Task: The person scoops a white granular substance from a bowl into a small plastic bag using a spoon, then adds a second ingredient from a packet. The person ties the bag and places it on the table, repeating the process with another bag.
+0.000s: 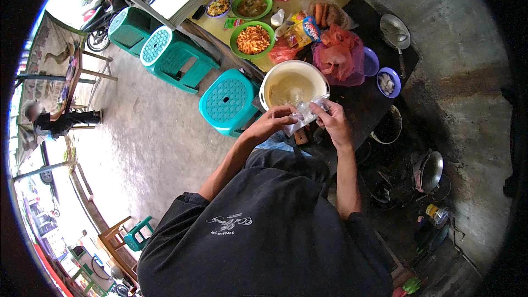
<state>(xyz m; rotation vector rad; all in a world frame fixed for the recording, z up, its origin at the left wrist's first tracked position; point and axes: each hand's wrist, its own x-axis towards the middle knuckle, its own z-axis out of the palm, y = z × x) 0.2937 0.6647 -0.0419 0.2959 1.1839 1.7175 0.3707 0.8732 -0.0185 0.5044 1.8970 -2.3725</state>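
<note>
A small clear plastic bag with something white inside (304, 116) is stretched between my two hands, over the near rim of a cream-coloured pot (267, 75). My left hand (275, 120) pinches one end of the bag. Its other end is between the thumb and fingers of my right hand (333, 120). Cloudy, pale brownish liquid (288, 86) fills part of the pot. Just below the bag a wooden handle (301, 136) shows; what it belongs to is hidden. Beyond the pot stands a green bowl (233, 43) of chopped orange pieces (253, 40).
Right of the pot are red plastic bags (339, 55), a purple bowl of white pieces (387, 84) and a ladle (396, 35). A turquoise stool (227, 99) touches the left side closely. Pans (431, 172) sit low at the right wall. A person (57, 123) is far left.
</note>
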